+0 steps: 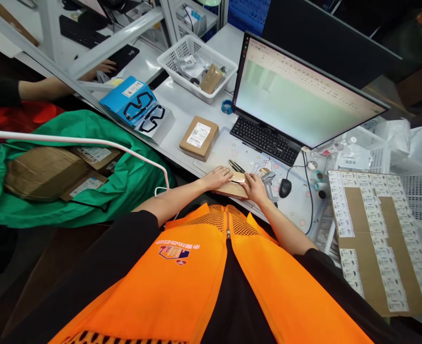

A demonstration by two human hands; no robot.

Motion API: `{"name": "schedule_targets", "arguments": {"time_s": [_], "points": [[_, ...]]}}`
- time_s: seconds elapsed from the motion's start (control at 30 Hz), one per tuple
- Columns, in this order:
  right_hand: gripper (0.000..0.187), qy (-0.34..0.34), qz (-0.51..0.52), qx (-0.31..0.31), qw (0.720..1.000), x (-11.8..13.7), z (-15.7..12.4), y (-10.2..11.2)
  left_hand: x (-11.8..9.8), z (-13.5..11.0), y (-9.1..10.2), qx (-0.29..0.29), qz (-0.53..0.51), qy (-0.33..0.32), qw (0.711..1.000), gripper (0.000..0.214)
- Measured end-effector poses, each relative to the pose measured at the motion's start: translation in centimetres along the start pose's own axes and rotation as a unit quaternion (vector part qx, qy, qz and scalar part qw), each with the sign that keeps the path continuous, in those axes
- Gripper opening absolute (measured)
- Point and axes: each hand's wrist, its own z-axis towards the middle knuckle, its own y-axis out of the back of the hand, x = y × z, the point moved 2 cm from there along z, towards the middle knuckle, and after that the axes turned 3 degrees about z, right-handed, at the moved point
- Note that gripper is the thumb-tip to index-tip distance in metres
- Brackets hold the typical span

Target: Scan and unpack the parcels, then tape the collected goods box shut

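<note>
At the desk's front edge, close to my body, lies a small brown cardboard box (234, 190) with shiny clear tape along its top. My left hand (217, 177) grips its left side, fingers over the top. My right hand (256, 188) holds the right end, with the thumb side on the tape. A dark slit or gap shows in the top between my hands; its nature is unclear. Just beyond the box lies a yellow-and-black pen or cutter (236, 166). A grey handheld scanner (269, 183) rests right of my right hand.
Another labelled box (199, 138) sits farther left, near a white basket (211, 97) of packets. A monitor (304, 91), keyboard (264, 139) and mouse (285, 188) stand ahead. A label-covered cardboard sheet (370, 239) is at right, a green sack (125, 191) of boxes at left. A co-worker's hand (105, 68) shows beyond.
</note>
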Motion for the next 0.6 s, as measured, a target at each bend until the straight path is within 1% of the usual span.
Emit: {"name": "schedule_targets", "arguments": {"time_s": [0.03, 0.07, 0.13, 0.2, 0.3, 0.33, 0.37, 0.4, 0.43, 0.47, 0.5, 0.53, 0.6], "points": [[0.056, -0.005, -0.004, -0.002, 1.000, 0.1, 0.2, 0.0, -0.2, 0.1, 0.0, 0.002, 0.000, 0.011, 1.000, 0.036], [0.053, -0.019, -0.009, -0.004, 1.000, 0.1, 0.6, 0.1, -0.3, 0.4, 0.0, 0.006, -0.006, 0.037, 0.999, 0.036], [0.052, -0.068, -0.015, -0.008, 0.998, -0.2, 1.8, 0.7, 0.0, 1.2, 0.5, 0.015, -0.020, 0.117, 0.993, 0.039], [0.055, -0.104, 0.000, -0.004, 0.995, -0.8, 3.7, 1.7, 0.8, 2.3, 1.5, 0.010, -0.039, 0.181, 0.983, 0.041], [0.064, -0.103, 0.072, 0.049, 0.991, -1.8, 6.8, 3.2, 1.9, 3.9, 3.7, 0.012, -0.104, 0.223, 0.969, 0.037], [0.067, -0.100, 0.097, 0.067, 0.988, -2.1, 7.6, 3.5, 1.9, 4.2, 4.4, 0.006, -0.114, 0.238, 0.965, 0.034], [0.069, -0.103, 0.117, 0.076, 0.985, -2.4, 8.2, 3.6, 1.6, 4.2, 5.0, -0.013, -0.106, 0.250, 0.962, 0.031], [0.071, -0.110, 0.131, 0.078, 0.982, -2.6, 8.7, 3.6, 1.0, 4.0, 5.4, -0.045, -0.078, 0.253, 0.963, 0.031], [0.072, -0.118, 0.142, 0.072, 0.980, -2.8, 8.9, 3.4, 0.0, 3.6, 5.7, -0.080, -0.041, 0.239, 0.967, 0.032], [0.072, -0.125, 0.150, 0.063, 0.979, -3.0, 9.0, 3.1, -1.2, 3.1, 5.6, -0.104, -0.007, 0.212, 0.972, 0.035], [0.072, -0.129, 0.156, 0.054, 0.978, -3.2, 9.0, 2.7, -2.4, 2.5, 5.3, -0.100, 0.017, 0.181, 0.978, 0.039], [0.072, -0.132, 0.162, 0.047, 0.977, -3.3, 8.9, 2.2, -3.6, 1.8, 4.9, -0.070, 0.031, 0.154, 0.985, 0.041], [0.071, -0.138, 0.168, 0.035, 0.975, -3.6, 8.7, 1.4, -5.4, 0.4, 3.9, 0.027, 0.041, 0.129, 0.990, 0.046]]}}
